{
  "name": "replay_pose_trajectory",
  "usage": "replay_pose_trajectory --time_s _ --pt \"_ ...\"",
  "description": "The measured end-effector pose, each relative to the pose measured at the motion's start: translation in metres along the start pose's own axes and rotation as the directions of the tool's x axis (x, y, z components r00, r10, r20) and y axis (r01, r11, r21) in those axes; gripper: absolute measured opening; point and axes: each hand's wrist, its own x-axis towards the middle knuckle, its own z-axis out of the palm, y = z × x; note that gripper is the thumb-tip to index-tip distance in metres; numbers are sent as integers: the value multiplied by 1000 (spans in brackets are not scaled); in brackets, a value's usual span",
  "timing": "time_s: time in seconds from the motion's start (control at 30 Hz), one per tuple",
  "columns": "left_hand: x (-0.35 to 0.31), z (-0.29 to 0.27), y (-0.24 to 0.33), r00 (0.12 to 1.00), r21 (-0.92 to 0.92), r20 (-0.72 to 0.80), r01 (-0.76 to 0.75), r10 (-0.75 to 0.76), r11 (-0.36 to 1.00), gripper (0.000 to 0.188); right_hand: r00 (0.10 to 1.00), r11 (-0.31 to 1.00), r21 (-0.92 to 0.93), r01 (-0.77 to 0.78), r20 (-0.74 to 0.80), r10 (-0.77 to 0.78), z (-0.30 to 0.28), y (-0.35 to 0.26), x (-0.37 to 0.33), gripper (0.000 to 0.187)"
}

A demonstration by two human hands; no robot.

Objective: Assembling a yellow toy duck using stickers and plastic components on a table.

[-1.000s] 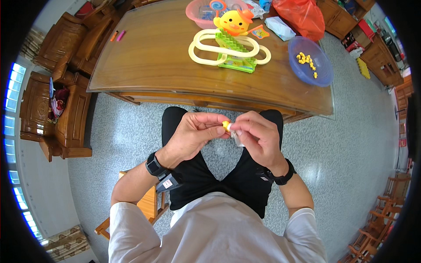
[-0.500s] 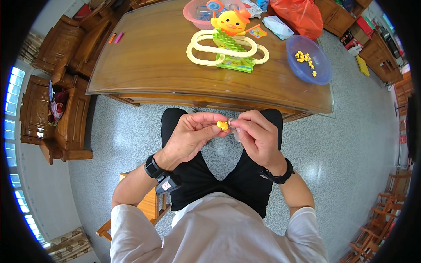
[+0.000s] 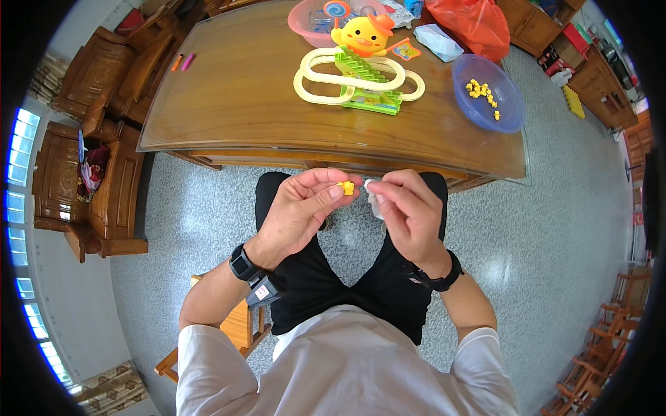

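Note:
Above my knees, my left hand pinches a small yellow toy duck between thumb and fingers. My right hand grips a crumpled white wipe, whose end hangs below the fingers. A narrow gap separates the duck from the wipe. Beyond my hands, a duck slide toy with cream looped track, green stairs and a large duck figure stands on the wooden table. Several more little yellow ducks lie inside a translucent blue bowl at the table's right end.
A pink basin, a white packet and a red plastic bag sit along the table's far side. Two small markers lie at far left. Carved wooden seats line the left, and a wooden stool is beside me.
The toy duck has been turned between my left fingers and lifted slightly away from me. My right hand and the wipe have drawn a little apart from it.

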Motion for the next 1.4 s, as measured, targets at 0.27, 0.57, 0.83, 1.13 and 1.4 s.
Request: replay_pose_trajectory --time_s 0.27,0.57,0.83,1.13,1.4 --pt "-3 8 -1 1000 66 -15 28 -27 997 28 985 991 14 133 107 -134 6 1 2 42" --pt "-4 -3 -6 996 25 37 86 -87 996 30 999 1000 -26 11 45 -10 -8 -10 7 37" --pt "-6 5 -5 993 117 47 98 -105 988 28 985 996 40 75 153 -80 -4 -5 2 32" --pt "-2 3 -2 990 130 66 116 -126 985 22 979 995 65 74 183 -85 -5 -2 2 39" --pt "2 1 -3 990 69 67 119 -123 991 24 984 997 78 7 176 -21 -8 2 3 35"
